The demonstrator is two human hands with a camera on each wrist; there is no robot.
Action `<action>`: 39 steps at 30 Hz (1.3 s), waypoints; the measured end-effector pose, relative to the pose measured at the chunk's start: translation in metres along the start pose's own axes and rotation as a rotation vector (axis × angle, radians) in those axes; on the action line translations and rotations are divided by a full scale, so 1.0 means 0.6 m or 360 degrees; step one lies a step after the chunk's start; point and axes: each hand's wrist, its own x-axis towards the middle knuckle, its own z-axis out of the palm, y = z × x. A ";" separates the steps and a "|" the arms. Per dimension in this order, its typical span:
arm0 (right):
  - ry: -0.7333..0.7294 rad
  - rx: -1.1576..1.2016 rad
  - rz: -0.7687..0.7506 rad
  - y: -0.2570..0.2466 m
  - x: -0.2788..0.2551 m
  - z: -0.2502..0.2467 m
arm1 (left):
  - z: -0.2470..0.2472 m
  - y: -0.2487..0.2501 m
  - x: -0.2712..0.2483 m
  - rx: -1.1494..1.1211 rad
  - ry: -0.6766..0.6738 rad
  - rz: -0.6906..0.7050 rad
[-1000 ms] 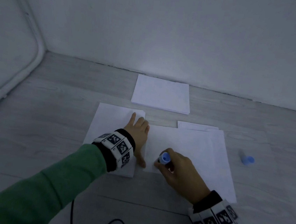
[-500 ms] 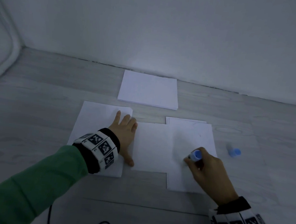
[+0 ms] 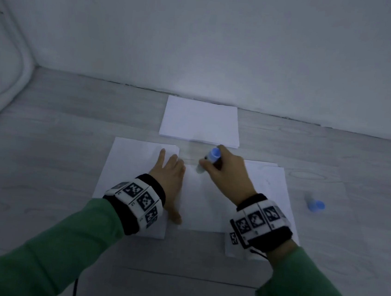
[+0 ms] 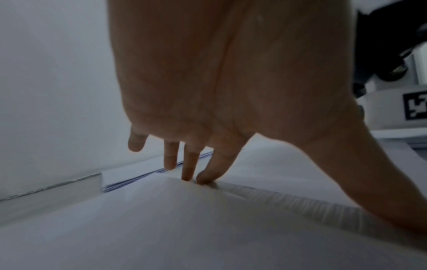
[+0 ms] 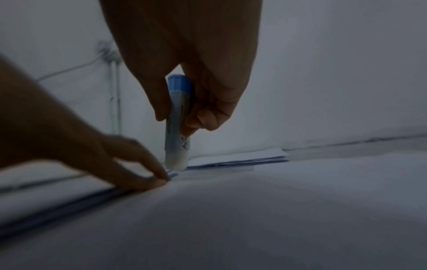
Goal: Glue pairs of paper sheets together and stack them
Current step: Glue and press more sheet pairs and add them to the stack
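Midway, by the look of it: the right hand (image 3: 226, 175) grips the glue stick (image 3: 208, 160) at the centre sheet's (image 3: 205, 206) far edge, the left hand (image 3: 169, 176) flat, pinning it. Piles (image 3: 201, 122) lie around; gluing and stacking remain.

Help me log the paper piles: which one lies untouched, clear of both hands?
The stack by the wall. The left hand presses on the left pile, and the right hand works the glue stick over the middle sheet.
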 end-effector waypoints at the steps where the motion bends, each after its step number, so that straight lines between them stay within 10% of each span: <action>1: -0.0052 -0.0012 -0.0012 -0.002 0.008 0.012 | -0.001 0.002 0.000 0.0017 -0.0005 -0.0006; 25: 0.0239 -0.0418 0.0401 0.141 -0.032 -0.122 | -0.003 0.005 0.010 0.0130 -0.0036 0.0011; 31: 0.0666 -0.0217 0.0369 0.159 -0.055 -0.173 | -0.045 -0.012 0.023 -0.0143 -0.0151 0.0078; 39: 0.0335 -0.0206 0.0292 0.157 -0.065 -0.156 | -0.114 0.096 0.063 -0.0426 0.0275 0.0562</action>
